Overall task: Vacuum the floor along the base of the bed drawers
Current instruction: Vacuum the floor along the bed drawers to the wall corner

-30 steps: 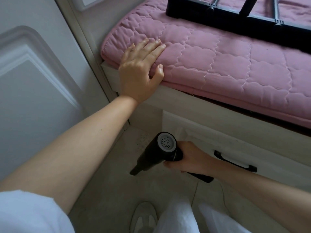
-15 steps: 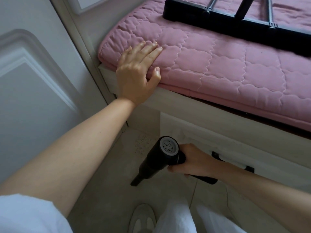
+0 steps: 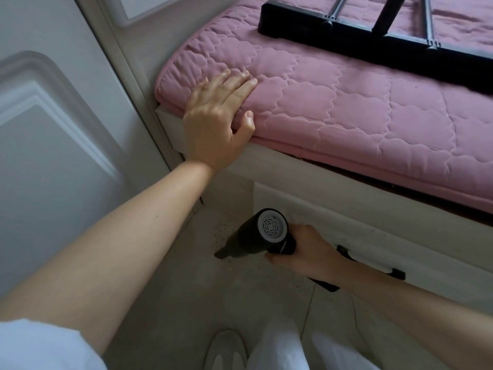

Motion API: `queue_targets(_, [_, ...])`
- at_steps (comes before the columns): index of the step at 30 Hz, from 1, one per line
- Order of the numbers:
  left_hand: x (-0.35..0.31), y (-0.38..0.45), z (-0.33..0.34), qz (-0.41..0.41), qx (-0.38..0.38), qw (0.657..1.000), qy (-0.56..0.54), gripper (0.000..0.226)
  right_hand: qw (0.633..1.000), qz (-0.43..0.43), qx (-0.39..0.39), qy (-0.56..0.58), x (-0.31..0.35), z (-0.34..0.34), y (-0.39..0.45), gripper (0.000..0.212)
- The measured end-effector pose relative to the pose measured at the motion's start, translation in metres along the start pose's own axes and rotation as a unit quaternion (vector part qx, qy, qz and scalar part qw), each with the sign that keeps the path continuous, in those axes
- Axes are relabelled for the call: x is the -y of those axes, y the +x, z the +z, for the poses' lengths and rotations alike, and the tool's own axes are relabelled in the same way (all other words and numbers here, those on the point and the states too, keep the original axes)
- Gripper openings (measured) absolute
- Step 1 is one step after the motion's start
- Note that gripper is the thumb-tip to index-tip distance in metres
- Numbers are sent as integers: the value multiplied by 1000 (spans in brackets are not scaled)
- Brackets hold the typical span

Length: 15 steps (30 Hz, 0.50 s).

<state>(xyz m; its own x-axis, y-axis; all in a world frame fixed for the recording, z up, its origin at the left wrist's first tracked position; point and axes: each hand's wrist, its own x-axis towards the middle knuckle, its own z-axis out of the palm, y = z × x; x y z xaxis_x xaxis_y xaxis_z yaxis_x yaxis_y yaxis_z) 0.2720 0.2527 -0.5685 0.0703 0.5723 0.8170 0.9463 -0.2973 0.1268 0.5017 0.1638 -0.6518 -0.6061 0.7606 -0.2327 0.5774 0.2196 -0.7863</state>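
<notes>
**Vacuuming beside a bed, seen from above**

Gripping a black handheld vacuum (image 3: 256, 237), the right hand (image 3: 306, 252) is seen low in the view, its fingers curled round the handle. The vacuum's narrow nozzle is angled down and to the left, its tip at or just above the pale tiled floor (image 3: 170, 303), near a patch of fine specks close to the corner. The round white vent at the vacuum's rear end is turned toward the camera.

The left hand (image 3: 218, 124) is laid flat, fingers straight and spread, on the corner of a pink quilted mattress pad (image 3: 360, 108), with the thumb pressed against the pad's front edge.

Below the pad, the cream bed frame is shown, and under it a white drawer front (image 3: 400, 244) with a black handle (image 3: 373, 265), just behind the right wrist. A black metal frame (image 3: 346, 30) is rested on the pad further back. A white panelled door (image 3: 53, 142) is seen on the left. At the bottom edge, a white sleeve, white trousers and a pale slipper (image 3: 226, 351) are visible.
</notes>
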Motion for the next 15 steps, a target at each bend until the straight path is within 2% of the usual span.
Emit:
queue_targets(5, [1,0,0,0,-5,1000,1,48,1000,-6,8,-4,-2,5,2,30])
queue_targets(11, [0,0,1,2,-4,1000,3,49,1000,-14,-19,3,0,9,13,32])
queue_targets(15, [0,0,1,3,-9,1000,4,48,1000,-10,-3,-5,0,7,13,28])
